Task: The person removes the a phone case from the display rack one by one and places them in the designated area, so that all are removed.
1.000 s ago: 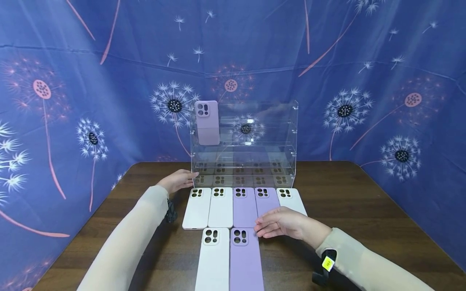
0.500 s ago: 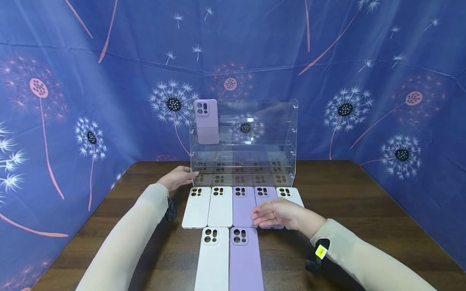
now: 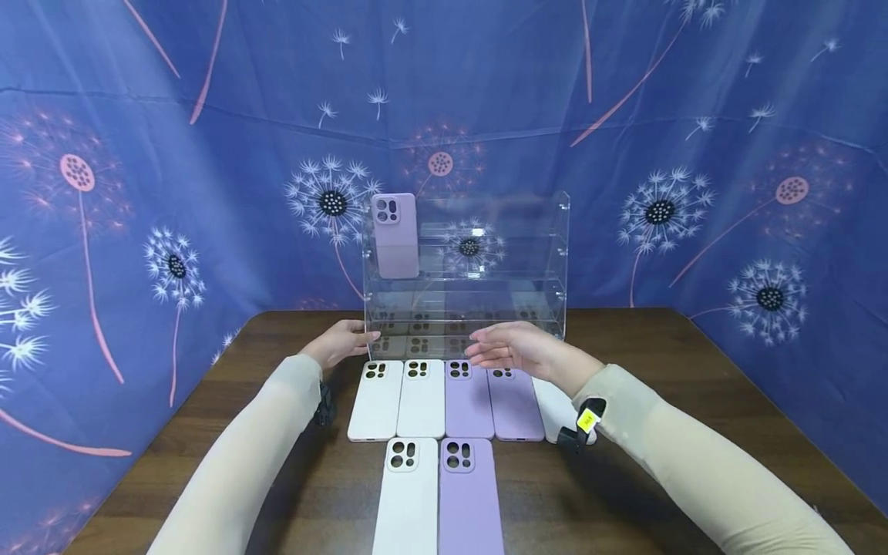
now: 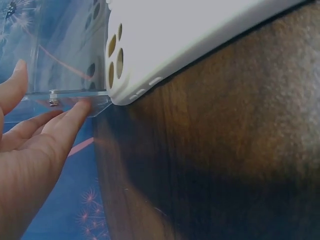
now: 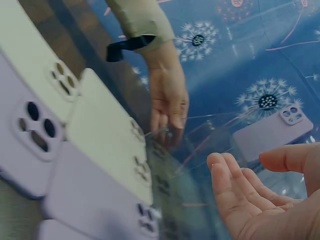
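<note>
In the head view, my left hand is at the lower left side of a clear acrylic tiered display stand. The left wrist view shows this hand's fingers nearly straight along the outer face of the side panel. My right hand hovers with nothing in it before the stand's lower right part, over the tops of the nearest cases. Its fingers are slightly bent and apart from the thumb. A lilac phone case stands upright in the stand's upper left.
On the wooden table, a row of white phone cases and lilac phone cases lies before the stand. Nearer are another white case and lilac case. A blue dandelion-print cloth hangs around behind.
My right hand has moved forward and slightly left, from over the row of cases to the stand's lower front. My left hand stays at the stand's side.
</note>
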Action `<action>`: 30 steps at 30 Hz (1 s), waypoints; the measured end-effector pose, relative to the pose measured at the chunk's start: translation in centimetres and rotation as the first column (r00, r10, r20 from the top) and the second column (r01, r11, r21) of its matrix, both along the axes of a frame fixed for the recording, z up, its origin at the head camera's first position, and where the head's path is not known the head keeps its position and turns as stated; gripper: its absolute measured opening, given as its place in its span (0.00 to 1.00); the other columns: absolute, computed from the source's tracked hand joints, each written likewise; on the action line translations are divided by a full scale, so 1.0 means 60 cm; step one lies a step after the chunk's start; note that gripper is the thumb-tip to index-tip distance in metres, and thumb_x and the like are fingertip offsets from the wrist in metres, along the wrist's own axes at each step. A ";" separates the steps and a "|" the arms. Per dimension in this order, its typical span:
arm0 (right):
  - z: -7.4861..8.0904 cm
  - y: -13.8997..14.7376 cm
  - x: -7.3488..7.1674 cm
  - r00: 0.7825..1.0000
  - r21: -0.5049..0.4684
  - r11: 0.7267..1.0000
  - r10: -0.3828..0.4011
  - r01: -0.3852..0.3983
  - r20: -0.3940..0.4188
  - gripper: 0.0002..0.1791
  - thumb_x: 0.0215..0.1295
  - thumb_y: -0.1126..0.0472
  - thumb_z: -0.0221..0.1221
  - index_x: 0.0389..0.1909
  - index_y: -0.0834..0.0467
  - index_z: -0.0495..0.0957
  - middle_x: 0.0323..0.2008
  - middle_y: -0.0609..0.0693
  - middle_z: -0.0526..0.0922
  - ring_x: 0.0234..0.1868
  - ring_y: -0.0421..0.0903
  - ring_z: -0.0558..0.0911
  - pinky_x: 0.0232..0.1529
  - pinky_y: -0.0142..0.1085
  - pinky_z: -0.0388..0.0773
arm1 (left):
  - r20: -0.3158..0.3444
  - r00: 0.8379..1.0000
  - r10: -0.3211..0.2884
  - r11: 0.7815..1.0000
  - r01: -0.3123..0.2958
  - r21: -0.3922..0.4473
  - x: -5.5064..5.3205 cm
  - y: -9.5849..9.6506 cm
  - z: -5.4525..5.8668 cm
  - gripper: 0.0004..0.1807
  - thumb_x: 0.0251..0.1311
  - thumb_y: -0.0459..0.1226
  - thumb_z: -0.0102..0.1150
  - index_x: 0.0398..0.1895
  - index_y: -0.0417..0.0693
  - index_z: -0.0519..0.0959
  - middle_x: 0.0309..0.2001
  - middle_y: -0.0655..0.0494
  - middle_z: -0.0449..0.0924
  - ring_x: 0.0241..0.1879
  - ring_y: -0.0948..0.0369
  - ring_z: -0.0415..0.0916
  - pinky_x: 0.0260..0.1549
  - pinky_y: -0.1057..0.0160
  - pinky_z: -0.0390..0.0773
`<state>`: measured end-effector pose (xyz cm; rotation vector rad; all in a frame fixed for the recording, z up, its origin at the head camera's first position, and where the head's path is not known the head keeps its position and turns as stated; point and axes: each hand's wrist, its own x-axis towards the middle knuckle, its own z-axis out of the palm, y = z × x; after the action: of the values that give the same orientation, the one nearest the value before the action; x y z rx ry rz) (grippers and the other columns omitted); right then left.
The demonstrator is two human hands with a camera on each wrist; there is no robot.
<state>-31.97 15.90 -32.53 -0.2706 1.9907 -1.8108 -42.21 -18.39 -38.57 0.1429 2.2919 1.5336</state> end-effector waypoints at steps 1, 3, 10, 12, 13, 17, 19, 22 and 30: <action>0.007 -0.003 -0.004 1.000 -0.002 1.000 0.002 -0.002 -0.005 0.24 0.74 0.63 0.49 0.65 0.72 0.64 0.48 0.59 0.85 0.43 0.46 0.86 0.61 0.43 0.80 | -0.002 1.000 0.010 1.000 -0.010 0.004 0.000 0.001 -0.001 0.38 0.73 0.39 0.49 0.75 0.32 0.42 0.75 0.35 0.46 0.73 0.45 0.55 0.71 0.52 0.66; 0.021 -0.009 -0.011 1.000 0.003 1.000 0.005 -0.005 -0.021 0.24 0.74 0.64 0.48 0.66 0.72 0.63 0.50 0.62 0.83 0.44 0.47 0.86 0.65 0.46 0.77 | -0.009 1.000 0.016 1.000 -0.016 0.016 0.000 0.002 -0.003 0.38 0.73 0.39 0.49 0.75 0.31 0.43 0.75 0.34 0.46 0.73 0.45 0.55 0.71 0.52 0.67; 0.069 -0.035 -0.028 0.998 0.015 1.000 -0.019 0.020 -0.053 0.25 0.72 0.65 0.52 0.66 0.71 0.64 0.60 0.69 0.74 0.51 0.51 0.84 0.66 0.47 0.75 | 0.001 1.000 0.022 0.999 -0.022 0.031 0.000 0.002 -0.005 0.39 0.72 0.38 0.49 0.75 0.31 0.42 0.75 0.34 0.44 0.73 0.45 0.53 0.72 0.52 0.65; 0.084 -0.042 -0.035 0.998 -0.002 0.999 -0.039 0.039 -0.049 0.25 0.71 0.66 0.53 0.66 0.70 0.64 0.61 0.69 0.72 0.55 0.54 0.81 0.66 0.45 0.76 | 0.010 1.000 0.020 0.999 -0.021 0.041 0.001 0.002 -0.004 0.38 0.73 0.38 0.49 0.75 0.32 0.42 0.75 0.35 0.44 0.73 0.45 0.52 0.72 0.52 0.64; 0.092 -0.046 -0.039 0.997 -0.007 0.999 -0.046 0.045 -0.054 0.25 0.71 0.66 0.53 0.66 0.70 0.64 0.62 0.69 0.71 0.57 0.55 0.80 0.65 0.44 0.77 | 0.014 1.000 0.018 0.999 -0.019 0.045 0.002 0.002 -0.003 0.38 0.73 0.38 0.48 0.75 0.32 0.42 0.75 0.35 0.44 0.74 0.45 0.52 0.72 0.52 0.64; 0.122 -0.059 -0.056 0.993 -0.039 0.995 -0.094 0.092 -0.066 0.26 0.70 0.66 0.54 0.67 0.67 0.64 0.63 0.67 0.72 0.62 0.57 0.76 0.63 0.41 0.78 | 0.028 0.999 0.016 0.998 -0.017 0.064 0.004 0.004 0.001 0.38 0.73 0.38 0.48 0.76 0.32 0.41 0.76 0.35 0.44 0.74 0.45 0.50 0.73 0.52 0.63; 0.134 -0.066 -0.067 0.990 -0.057 0.992 -0.118 0.113 -0.079 0.26 0.70 0.67 0.55 0.68 0.66 0.64 0.63 0.66 0.72 0.63 0.56 0.75 0.63 0.40 0.79 | 0.032 0.999 0.018 0.998 -0.020 0.063 0.005 0.004 0.002 0.39 0.73 0.38 0.48 0.76 0.33 0.41 0.76 0.36 0.43 0.74 0.46 0.50 0.73 0.52 0.62; 0.148 -0.078 -0.083 0.985 -0.096 0.986 -0.147 0.139 -0.090 0.27 0.69 0.68 0.56 0.68 0.66 0.64 0.64 0.64 0.72 0.64 0.56 0.74 0.65 0.39 0.77 | 0.044 0.999 0.027 0.998 -0.030 0.061 0.005 0.004 0.003 0.39 0.73 0.38 0.49 0.76 0.34 0.40 0.76 0.37 0.42 0.75 0.46 0.50 0.73 0.52 0.62; 0.164 -0.107 -0.123 0.966 -0.160 0.966 -0.225 0.204 -0.126 0.29 0.64 0.67 0.62 0.66 0.66 0.67 0.64 0.59 0.73 0.64 0.53 0.75 0.69 0.41 0.73 | 0.065 0.998 0.010 0.999 -0.013 0.041 0.007 -0.001 0.011 0.40 0.73 0.39 0.48 0.76 0.33 0.37 0.76 0.35 0.40 0.74 0.46 0.50 0.73 0.52 0.63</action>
<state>-39.33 9.46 -22.70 -0.2423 2.0542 -2.1336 -41.76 -18.43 -37.93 0.0894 2.2157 1.5685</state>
